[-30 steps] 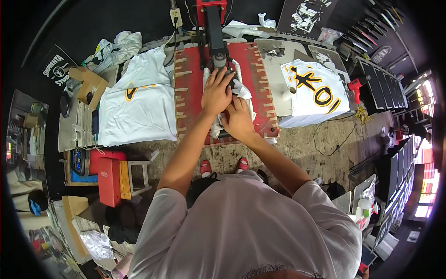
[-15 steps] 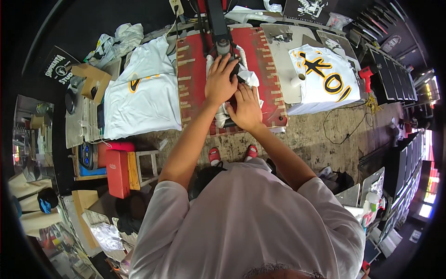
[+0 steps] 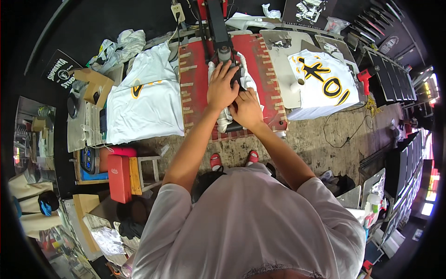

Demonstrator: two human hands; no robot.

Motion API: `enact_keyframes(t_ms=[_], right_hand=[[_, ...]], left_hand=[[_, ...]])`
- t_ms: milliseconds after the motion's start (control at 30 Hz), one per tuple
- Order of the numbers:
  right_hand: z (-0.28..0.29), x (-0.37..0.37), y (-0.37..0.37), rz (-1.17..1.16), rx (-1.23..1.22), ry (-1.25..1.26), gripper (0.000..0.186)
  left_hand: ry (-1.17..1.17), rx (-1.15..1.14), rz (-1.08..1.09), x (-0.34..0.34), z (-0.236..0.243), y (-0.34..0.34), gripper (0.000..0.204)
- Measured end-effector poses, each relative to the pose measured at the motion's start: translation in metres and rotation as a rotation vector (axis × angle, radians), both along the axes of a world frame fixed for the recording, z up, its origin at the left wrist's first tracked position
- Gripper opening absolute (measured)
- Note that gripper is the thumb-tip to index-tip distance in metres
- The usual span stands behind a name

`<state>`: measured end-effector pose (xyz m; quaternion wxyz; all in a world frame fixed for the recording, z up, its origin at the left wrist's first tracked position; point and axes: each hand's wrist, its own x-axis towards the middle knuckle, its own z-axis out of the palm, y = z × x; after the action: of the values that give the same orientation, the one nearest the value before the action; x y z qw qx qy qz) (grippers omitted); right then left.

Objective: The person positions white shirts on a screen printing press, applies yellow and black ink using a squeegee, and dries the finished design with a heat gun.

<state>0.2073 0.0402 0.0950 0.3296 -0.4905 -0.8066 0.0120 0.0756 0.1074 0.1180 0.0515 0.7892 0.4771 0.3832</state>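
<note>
The left hand [image 3: 222,88] lies palm down, fingers spread open, on a white garment [image 3: 243,83] bunched over a dark narrow platen at the middle of the red press table [image 3: 195,93]. The right hand [image 3: 247,109] sits just beside it, nearer the person, fingers curled over the same cloth and touching the left hand; whether it pinches the fabric cannot be told. The garment hangs off both sides of the platen and reaches the near edge of the table. A black press arm [image 3: 214,21] runs from the far side to a round grey knob [image 3: 224,51] just beyond the left fingertips. Strips of tan tape [image 3: 186,69] line both long edges of the table. To the left, a white shirt [image 3: 144,102] with a small yellow mark lies flat on a board. To the right, a white shirt with a large black and yellow print [image 3: 320,79] covers another board, with a red tool [image 3: 364,79] near its far corner. A cardboard box [image 3: 95,86] stands at the far left. A red case [image 3: 120,177] leans by a small stool [image 3: 148,169] on the floor. Two red shoes [image 3: 216,162] show under the table edge.
</note>
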Motion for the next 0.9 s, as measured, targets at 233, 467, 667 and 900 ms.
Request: enact_keyframes(t_ms=[233, 467, 667, 900], right_hand=[[-0.0034, -0.003, 0.0007, -0.021, -0.023, -0.034, 0.021], [-0.0063, 0.0008, 0.0001, -0.033, -0.027, -0.058, 0.018], [-0.0042, 0.0035, -0.0021, -0.033, -0.033, -0.056, 0.018], [-0.0017, -0.0004, -0.0005, -0.019, -0.049, -0.083, 0.017]], left_hand=[[0.004, 0.022, 0.014, -0.0017, -0.0017, 0.0022, 0.046], [0.027, 0.031, 0.017, 0.0022, -0.0013, 0.0026, 0.047], [0.03, 0.024, 0.018, 0.0034, -0.002, 0.0016, 0.047], [0.036, 0.038, 0.03, -0.0014, -0.0028, 0.0036, 0.048]])
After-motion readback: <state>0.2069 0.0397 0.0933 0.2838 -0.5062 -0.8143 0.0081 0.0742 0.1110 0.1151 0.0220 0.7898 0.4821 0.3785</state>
